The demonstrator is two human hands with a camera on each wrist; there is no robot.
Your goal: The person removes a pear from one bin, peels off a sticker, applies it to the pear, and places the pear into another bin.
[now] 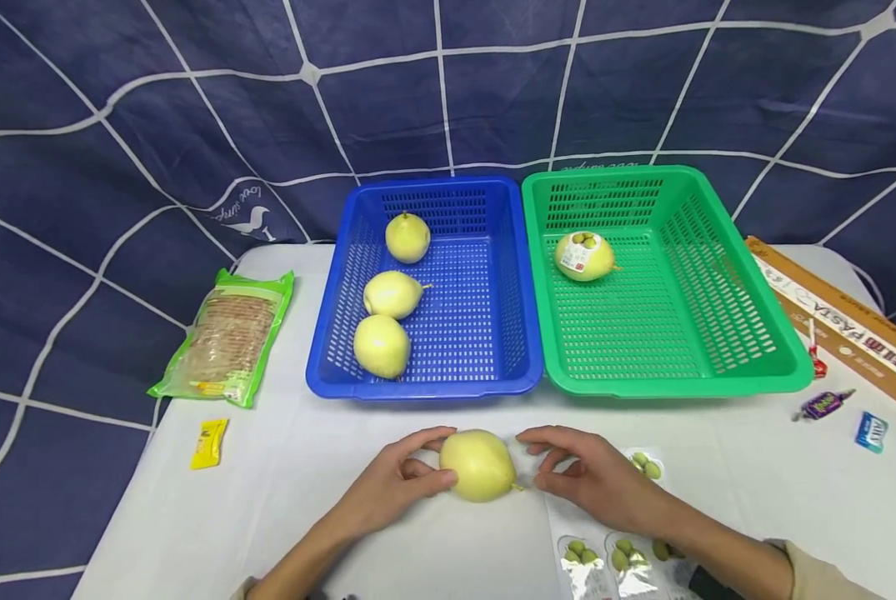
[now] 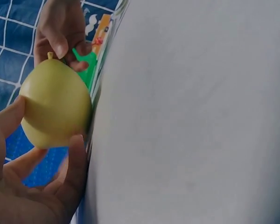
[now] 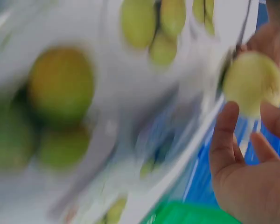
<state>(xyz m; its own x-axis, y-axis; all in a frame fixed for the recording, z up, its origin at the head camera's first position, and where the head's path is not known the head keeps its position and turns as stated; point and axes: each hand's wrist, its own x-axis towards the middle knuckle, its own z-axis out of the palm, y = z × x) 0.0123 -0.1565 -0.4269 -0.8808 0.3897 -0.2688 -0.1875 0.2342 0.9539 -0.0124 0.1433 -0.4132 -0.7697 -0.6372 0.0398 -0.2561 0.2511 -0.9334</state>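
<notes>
While the left hand (image 1: 387,492) curls its fingers round the pear (image 1: 478,465) to steady it on the tabletop (image 1: 305,500) before the blue basket (image 1: 425,383), the right hand (image 1: 598,479) pinches its stem end, beside the sticker sheet (image 1: 613,567).

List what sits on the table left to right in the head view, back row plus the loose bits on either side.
Clear packet with green edges → yellow sachet → blue basket → green basket → purple-wrapped candy → blue-and-white packet.
</notes>
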